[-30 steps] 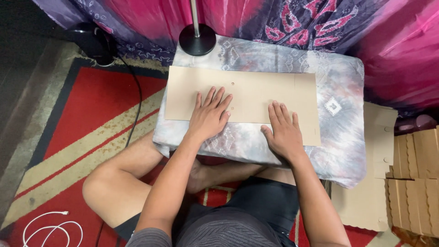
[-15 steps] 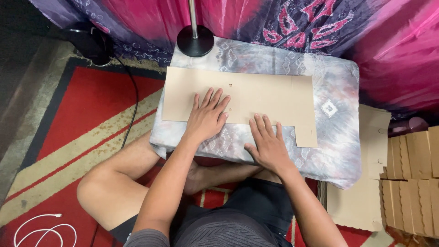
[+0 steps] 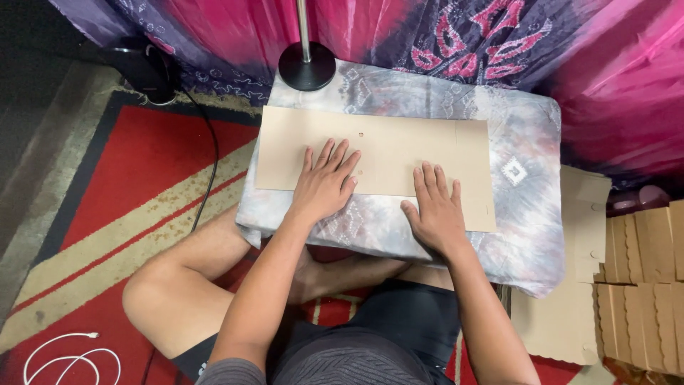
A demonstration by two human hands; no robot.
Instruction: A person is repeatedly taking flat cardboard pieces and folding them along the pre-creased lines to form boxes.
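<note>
Both hands are pressing flat, fingers spread and grasping nothing — the left hand (image 3: 324,182) and right hand (image 3: 436,210) on the cardboard (image 3: 385,146) lying along the table's (image 3: 527,142) near edge. The sheet is probably overhanging that edge — leaning harder could crease or tip it.

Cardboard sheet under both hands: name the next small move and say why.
Probably fold the near strip up along the crease. The cardboard sheet lies flat on the cloth-covered table, with the left hand and right hand spread palm-down along its near edge, as if pressing a fold line.
</note>
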